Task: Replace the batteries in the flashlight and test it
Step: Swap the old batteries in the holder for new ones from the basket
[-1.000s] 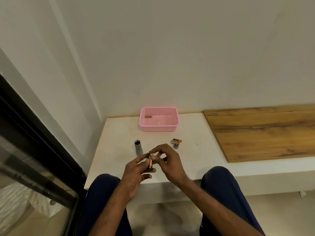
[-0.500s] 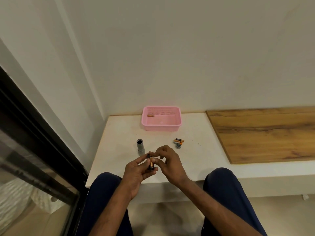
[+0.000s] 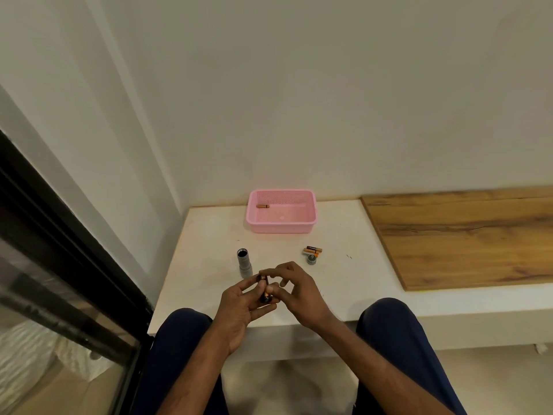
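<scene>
My left hand (image 3: pixel 239 307) grips a dark battery holder (image 3: pixel 264 292) with copper-and-black batteries in it, just above the near edge of the white ledge (image 3: pixel 203 283). My right hand (image 3: pixel 296 292) pinches the upper end of the same holder with thumb and forefinger. The grey flashlight body (image 3: pixel 244 262) stands upright on the ledge with its open end up, just beyond my left hand. Two loose batteries (image 3: pixel 312 250) and the grey end cap (image 3: pixel 311 259) lie to the right of my hands.
A pink basket (image 3: pixel 281 227) with one battery (image 3: pixel 262 206) inside stands at the back of the ledge against the wall. A wooden board (image 3: pixel 460 235) covers the ledge's right side. A dark-framed glass door (image 3: pixel 59 265) runs along the left. My knees sit below the ledge.
The battery that stood out above the holder has sunk lower into it under my right fingers. Both hands stay together at the same spot.
</scene>
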